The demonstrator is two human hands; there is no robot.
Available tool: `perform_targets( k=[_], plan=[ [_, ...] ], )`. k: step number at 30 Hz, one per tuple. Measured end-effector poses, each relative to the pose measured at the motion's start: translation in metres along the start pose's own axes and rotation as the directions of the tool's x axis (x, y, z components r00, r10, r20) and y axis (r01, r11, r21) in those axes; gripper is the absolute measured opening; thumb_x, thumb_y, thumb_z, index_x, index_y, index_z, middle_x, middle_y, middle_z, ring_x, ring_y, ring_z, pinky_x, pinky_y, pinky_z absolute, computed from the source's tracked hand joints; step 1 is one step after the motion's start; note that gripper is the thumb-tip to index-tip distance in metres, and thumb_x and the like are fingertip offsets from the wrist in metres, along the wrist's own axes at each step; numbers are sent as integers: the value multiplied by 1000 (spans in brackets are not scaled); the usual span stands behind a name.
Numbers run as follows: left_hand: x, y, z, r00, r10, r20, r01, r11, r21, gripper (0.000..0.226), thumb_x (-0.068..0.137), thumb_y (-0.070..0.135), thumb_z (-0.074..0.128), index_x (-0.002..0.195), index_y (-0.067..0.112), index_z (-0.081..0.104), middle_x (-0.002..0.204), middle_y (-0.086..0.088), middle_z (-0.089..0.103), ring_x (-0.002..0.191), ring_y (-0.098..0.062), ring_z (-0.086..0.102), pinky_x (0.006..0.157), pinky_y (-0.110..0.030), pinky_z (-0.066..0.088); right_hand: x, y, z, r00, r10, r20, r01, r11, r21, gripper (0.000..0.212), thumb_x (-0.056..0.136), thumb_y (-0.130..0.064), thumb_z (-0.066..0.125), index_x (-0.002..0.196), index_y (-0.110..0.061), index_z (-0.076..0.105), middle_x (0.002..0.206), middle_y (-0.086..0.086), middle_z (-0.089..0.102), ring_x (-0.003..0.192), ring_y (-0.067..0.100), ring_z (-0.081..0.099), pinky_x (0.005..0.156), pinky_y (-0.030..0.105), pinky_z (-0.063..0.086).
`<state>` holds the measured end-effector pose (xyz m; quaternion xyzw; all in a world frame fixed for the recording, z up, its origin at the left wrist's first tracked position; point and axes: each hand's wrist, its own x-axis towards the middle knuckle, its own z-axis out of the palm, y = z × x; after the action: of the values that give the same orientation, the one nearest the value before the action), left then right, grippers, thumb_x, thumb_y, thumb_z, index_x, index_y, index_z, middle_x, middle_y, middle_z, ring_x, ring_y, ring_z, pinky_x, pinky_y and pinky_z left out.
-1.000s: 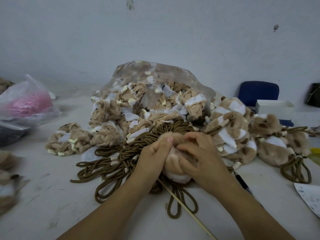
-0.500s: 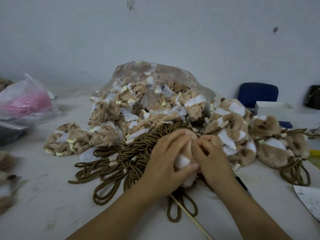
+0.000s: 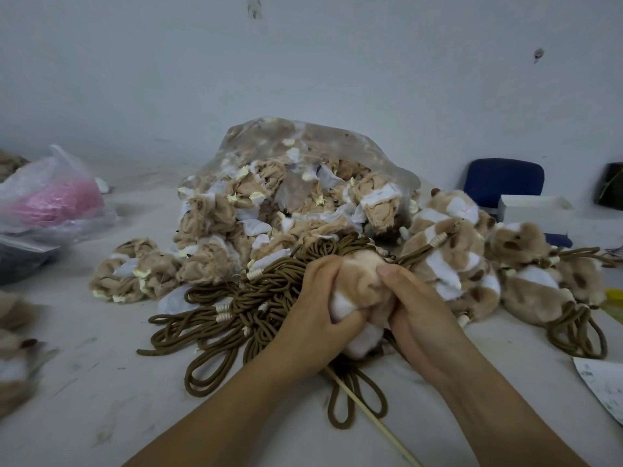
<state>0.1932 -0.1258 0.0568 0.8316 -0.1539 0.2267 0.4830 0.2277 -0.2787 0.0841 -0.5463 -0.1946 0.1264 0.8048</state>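
1. Pink bag [image 3: 50,200]: clear plastic over pink stuff, far left of the hands, lying on the worktop [image 3: 101,382].
2. Skins [image 3: 135,274]: a small heap of limp tan-and-white plush, left of the hands and further back.
3. Big bag [image 3: 303,156]: clear plastic, lying open behind the hands, with more such plush spilling out toward them.
4. Cords [image 3: 236,308]: brown loops with pale beads, a tangle spread to the left of the hands and under them.
5. Left hand [image 3: 317,318]: fingers curled round the toy's left side, thumb dug in below its white patch.
6. Toy [image 3: 360,288]: tan-and-white plush, squeezed between both hands, over the cords.
7. Right hand [image 3: 418,315]: clamped on the toy's right side, thumb on top.
8. Stick [image 3: 371,423]: thin and pale, running from under the hands toward the near edge.
9. Stuffed toys [image 3: 451,251]: a heap just right of the hands, each with a cord.
10. Chair [image 3: 504,180]: blue, behind and to the right, with a white box [image 3: 536,214] in front of it.
11. Paper [image 3: 603,385]: far right, flat on the worktop.
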Motion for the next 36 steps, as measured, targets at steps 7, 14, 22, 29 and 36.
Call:
perform_targets(
  k=[7,14,22,29,36],
  plan=[
    [-1,-4,-3,999,6,-52,-7,1000,-4,29,94,26,54,122,35,55,116,11,59,106,0,57,86,-20,47,1,8,3,989,-44,-143,21,988,-153,11,88,-33,62,84,-23,66,96,6,69,97,23,63,87,44,52],
    [13,-20,-27,874,-344,-342,217,908,-359,21,98,22,56,118,20,62,97,3,72,78,2,67,61,-12,49,-8,7,7,969,-120,216,246,535,-808,18,86,-46,58,73,-33,56,81,-15,52,72,-2,50,62,11,40],
    [13,-27,-31,880,-325,-346,196,912,-359,26,99,23,56,125,26,57,99,17,71,88,2,67,66,-12,51,-15,29,14,922,116,369,342,203,-918,10,89,-38,56,85,-31,50,91,-15,46,83,2,45,67,16,39],
    [13,-28,-40,856,-329,-400,194,920,-341,40,101,13,46,122,47,53,113,11,64,96,2,63,73,-15,51,-2,-12,-19,927,-112,357,364,45,-931,10,94,-32,52,85,-34,50,78,-14,52,73,5,51,59,22,41],
    [8,-11,-39,944,-230,-236,146,935,-323,49,82,17,39,110,51,61,123,22,57,108,8,54,81,-15,51,1,-19,-20,830,-482,281,375,110,-921,21,97,-30,43,104,-26,62,83,-16,56,74,4,52,67,27,43]
  ],
)
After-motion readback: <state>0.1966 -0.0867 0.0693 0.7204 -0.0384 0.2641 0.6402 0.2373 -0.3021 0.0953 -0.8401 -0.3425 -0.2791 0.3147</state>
